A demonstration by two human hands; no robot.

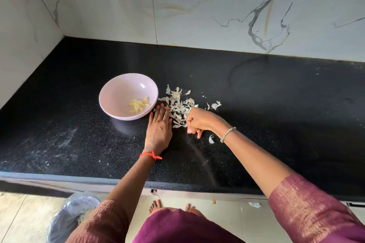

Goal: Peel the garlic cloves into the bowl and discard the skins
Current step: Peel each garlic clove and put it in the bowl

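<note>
Beside one bowl [122, 92]: one skin pile [178, 109], left hand [160, 127], right hand [199, 120].

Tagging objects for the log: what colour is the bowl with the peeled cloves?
Pale pink. The bowl shows best in the head view, which is the only one.

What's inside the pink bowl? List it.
Peeled garlic cloves lie heaped in the pink bowl, right of centre. Whatever lies beneath the heap is covered.

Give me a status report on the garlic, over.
Left hand flat beside skins pile; right hand curled on its other side, grip unclear. Peeled cloves in bowl. Pile not yet binned.
</note>
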